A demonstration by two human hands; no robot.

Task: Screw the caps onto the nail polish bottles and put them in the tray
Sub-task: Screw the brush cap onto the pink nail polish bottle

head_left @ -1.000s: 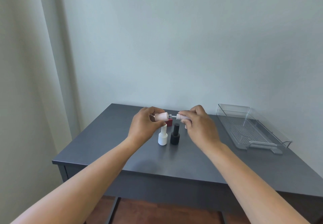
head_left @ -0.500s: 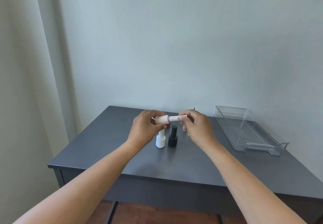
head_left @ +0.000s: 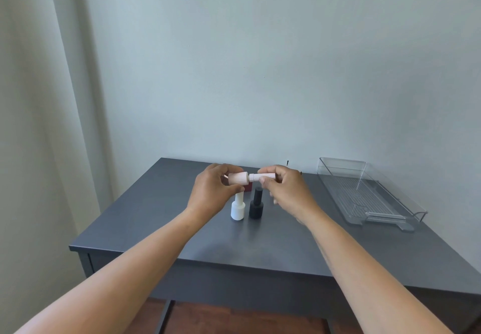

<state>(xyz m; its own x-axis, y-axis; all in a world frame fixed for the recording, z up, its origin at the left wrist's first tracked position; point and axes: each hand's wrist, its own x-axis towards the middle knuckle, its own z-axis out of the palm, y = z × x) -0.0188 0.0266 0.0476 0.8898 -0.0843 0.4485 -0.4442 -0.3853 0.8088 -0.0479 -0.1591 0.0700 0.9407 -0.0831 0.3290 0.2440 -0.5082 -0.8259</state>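
left hand (head_left: 213, 193): grasping the pink bottle (head_left: 238, 179), held sideways above the surface (head_left: 156, 219)
right hand (head_left: 285, 190): pinching the cap (head_left: 261, 176) at its neck
tray (head_left: 416, 212): right edge, empty
risk: tilted cap cross-threads; sideways bottle may leak

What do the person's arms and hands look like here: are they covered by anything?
Both forearms are bare, with no sleeves showing anywhere up to the picture's edge. The left hand and the right hand wear no gloves. No rings, watch or bracelet can be seen on either.
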